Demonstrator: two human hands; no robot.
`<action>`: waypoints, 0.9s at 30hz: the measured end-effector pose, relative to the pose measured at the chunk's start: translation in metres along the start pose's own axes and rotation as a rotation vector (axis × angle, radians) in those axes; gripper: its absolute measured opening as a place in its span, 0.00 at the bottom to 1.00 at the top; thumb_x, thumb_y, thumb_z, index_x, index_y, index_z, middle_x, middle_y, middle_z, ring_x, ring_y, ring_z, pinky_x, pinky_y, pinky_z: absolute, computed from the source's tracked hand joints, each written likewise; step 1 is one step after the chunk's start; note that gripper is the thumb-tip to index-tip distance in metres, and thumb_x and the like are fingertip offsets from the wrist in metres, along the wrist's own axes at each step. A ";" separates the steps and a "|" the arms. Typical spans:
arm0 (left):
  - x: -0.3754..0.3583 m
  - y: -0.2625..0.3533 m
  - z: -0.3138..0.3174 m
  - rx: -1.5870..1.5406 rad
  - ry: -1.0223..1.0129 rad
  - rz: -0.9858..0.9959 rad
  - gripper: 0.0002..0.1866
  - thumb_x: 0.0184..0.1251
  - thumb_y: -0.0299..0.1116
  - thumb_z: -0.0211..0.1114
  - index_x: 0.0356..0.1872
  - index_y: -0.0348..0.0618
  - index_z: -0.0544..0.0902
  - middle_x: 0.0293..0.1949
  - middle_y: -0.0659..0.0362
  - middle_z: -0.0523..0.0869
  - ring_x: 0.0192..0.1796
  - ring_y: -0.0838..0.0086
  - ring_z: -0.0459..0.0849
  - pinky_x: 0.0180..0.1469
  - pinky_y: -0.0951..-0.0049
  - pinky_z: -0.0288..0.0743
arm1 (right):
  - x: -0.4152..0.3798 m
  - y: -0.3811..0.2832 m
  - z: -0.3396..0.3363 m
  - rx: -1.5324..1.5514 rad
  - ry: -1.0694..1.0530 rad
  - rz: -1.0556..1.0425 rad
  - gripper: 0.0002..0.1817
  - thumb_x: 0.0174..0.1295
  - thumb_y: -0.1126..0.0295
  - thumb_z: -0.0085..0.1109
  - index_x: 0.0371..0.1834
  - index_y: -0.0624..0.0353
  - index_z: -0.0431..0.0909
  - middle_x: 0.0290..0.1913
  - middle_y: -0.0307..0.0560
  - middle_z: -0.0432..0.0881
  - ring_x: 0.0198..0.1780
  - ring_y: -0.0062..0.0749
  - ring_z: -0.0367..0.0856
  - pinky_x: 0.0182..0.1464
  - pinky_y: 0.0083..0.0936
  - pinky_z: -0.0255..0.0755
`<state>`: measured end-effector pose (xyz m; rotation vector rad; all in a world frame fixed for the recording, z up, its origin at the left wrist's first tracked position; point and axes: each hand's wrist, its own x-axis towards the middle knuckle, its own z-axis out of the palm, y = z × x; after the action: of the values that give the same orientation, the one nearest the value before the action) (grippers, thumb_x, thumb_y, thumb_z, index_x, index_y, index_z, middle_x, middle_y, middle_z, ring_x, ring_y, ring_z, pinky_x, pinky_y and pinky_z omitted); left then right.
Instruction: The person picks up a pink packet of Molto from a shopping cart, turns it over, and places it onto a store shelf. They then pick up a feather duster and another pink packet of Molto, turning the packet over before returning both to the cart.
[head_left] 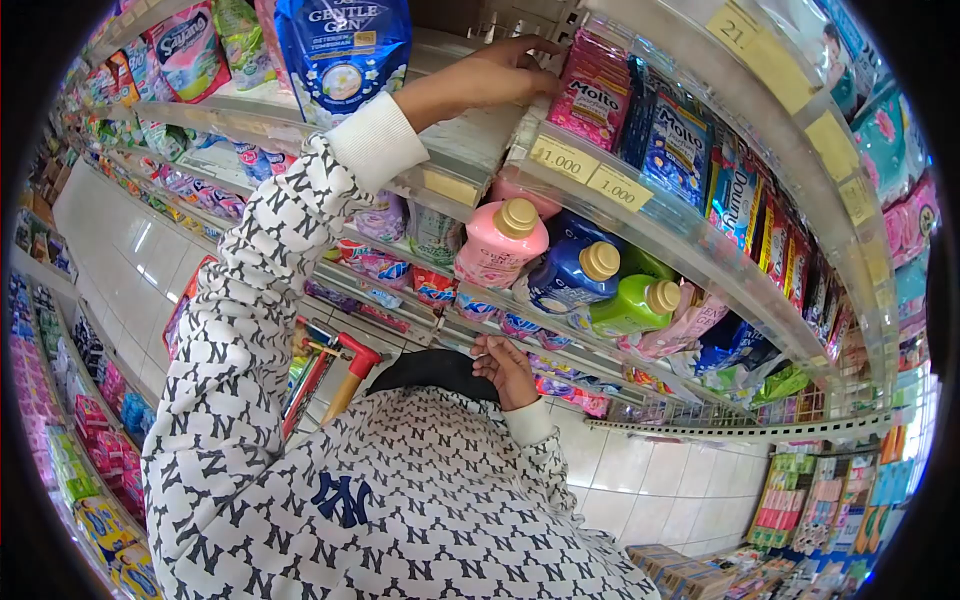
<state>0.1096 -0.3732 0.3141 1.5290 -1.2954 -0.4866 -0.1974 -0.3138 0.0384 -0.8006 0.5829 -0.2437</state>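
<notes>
The left hand (505,70) rests spread fingers on upright pink sachets (592,95); the right hand (508,370) hangs loosely curled, empty.

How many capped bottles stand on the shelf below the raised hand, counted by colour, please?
Pink bottle: 1
Blue bottle: 1
Green bottle: 1
Total: 3, all with gold caps, below the left hand reaching the pink sachets.

3 capped bottles (585,275), 2 yellow price tags (590,172)
</notes>
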 end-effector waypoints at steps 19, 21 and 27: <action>-0.409 -0.141 -0.069 0.322 0.418 -0.601 0.20 0.75 0.43 0.56 0.50 0.35 0.82 0.40 0.48 0.87 0.41 0.62 0.86 0.45 0.64 0.77 | 0.063 0.053 0.050 -0.793 -0.258 -0.129 0.10 0.66 0.69 0.62 0.46 0.60 0.77 0.41 0.41 0.80 0.39 0.22 0.78 0.42 0.21 0.72; -0.476 -0.179 -0.032 0.533 0.575 -0.946 0.21 0.73 0.46 0.57 0.42 0.34 0.85 0.33 0.45 0.85 0.36 0.59 0.85 0.41 0.61 0.75 | 0.078 0.055 0.068 -1.073 -0.350 -0.390 0.13 0.64 0.68 0.63 0.48 0.61 0.77 0.42 0.44 0.79 0.40 0.26 0.78 0.41 0.24 0.73; -0.547 -0.193 0.041 0.214 0.682 -0.927 0.20 0.68 0.45 0.63 0.34 0.33 0.86 0.20 0.45 0.80 0.23 0.64 0.80 0.29 0.62 0.69 | 0.106 0.080 0.132 -1.786 -0.549 -0.701 0.18 0.58 0.64 0.63 0.50 0.58 0.78 0.43 0.47 0.82 0.46 0.42 0.78 0.53 0.43 0.64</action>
<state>-0.0162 0.0766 -0.0319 2.1846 -0.0642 -0.3321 -0.0349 -0.2237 0.0099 -2.6986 -0.2098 -0.0622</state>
